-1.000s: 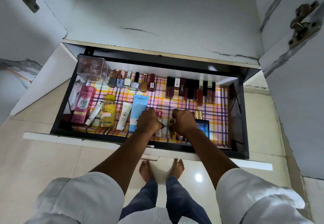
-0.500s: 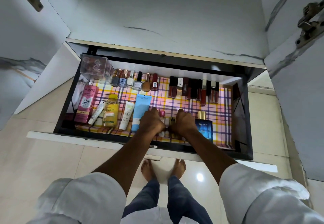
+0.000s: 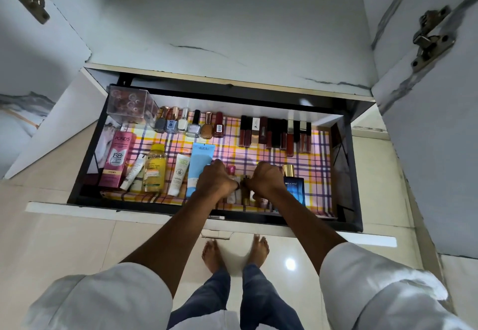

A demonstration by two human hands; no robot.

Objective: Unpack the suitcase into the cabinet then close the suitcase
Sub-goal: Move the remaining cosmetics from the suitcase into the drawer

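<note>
The cabinet [image 3: 232,32], white with grey veining, stands with both doors swung wide and its black-walled drawer [image 3: 85,174] pulled out over the tiled floor [image 3: 64,239]. A pink, yellow and purple checked liner [image 3: 318,174] covers the drawer bottom. At the back left corner sits a clear box [image 3: 128,102]; a row of nail polish bottles [image 3: 188,125] runs right from it along the back wall, caps pointing rearward, then a row of dark lipstick tubes [image 3: 274,133] lying with their long axes front to back. On the left front lie a pink carton [image 3: 117,159], a yellow bottle [image 3: 155,169], a white tube [image 3: 179,177] and a blue tube [image 3: 200,164], all lengthwise front to back, the bottle's cap rearward. A blue perfume bottle [image 3: 294,187] stands at the right front with its gold cap rearward. Between it and the blue tube, the left hand [image 3: 216,181] and right hand [image 3: 266,179] reach in knuckles up, fingers curled over a cluster of small bottles [image 3: 234,192] near the drawer's front wall; whether either pinches one, I cannot tell.
</note>
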